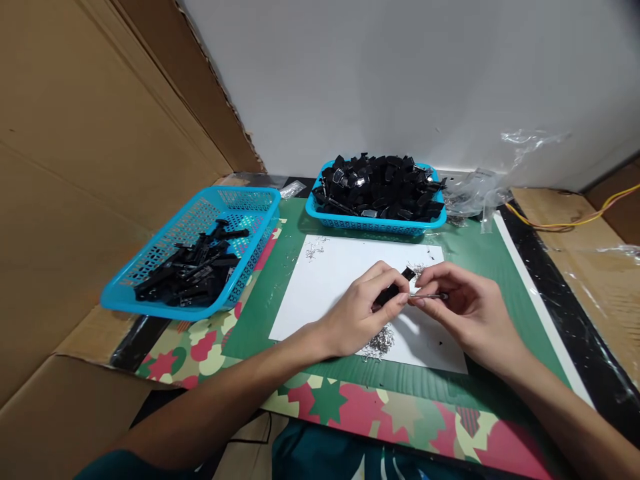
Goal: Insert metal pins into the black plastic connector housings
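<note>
As left hand [357, 307] is gripping black plastic part [390, 295], right hand [470, 303] is pinching slim metal rod [434, 296]
Rod-to-part work is seemingly demanding steadiness near right edge of white paper [325, 287]

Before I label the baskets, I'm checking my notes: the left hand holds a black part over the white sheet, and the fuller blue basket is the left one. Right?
Not quite: the head view shows the fuller blue basket at the back. The left hand does hold a black part over the white sheet.
</note>
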A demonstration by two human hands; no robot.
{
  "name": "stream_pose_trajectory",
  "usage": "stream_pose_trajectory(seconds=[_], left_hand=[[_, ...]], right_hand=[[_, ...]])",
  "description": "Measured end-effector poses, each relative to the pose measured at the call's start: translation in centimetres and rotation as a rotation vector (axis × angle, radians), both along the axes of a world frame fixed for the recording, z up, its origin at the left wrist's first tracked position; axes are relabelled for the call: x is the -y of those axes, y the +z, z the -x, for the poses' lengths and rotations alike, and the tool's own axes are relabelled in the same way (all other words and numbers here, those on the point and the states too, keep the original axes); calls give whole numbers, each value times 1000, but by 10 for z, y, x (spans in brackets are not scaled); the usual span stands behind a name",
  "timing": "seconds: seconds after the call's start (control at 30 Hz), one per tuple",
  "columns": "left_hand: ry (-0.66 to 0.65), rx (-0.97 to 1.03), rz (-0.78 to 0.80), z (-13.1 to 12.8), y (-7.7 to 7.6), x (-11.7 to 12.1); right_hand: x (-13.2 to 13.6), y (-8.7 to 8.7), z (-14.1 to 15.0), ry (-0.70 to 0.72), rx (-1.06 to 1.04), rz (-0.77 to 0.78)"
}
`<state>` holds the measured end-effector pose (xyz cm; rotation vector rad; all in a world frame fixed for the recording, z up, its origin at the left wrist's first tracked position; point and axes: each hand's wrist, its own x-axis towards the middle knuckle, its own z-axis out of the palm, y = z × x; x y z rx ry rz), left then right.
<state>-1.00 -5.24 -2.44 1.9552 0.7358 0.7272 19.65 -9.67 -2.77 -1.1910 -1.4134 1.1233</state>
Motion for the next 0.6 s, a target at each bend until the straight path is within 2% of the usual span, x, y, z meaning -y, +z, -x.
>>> stream_pose_trajectory(seconds=[0.27,0.4,0.5,0.6], left_hand=[[59,67,-5,-1,0,-2],[52,63,20,-2,0,-3],[25,109,89,0,2,-4],[-3,185,236,2,0,-5]], right_hand=[[-3,3,1,-50,25,13],[-3,3,2,-45,18,-38],[1,3,2,-117,106,-186],[5,2,-1,-179,254,-448]])
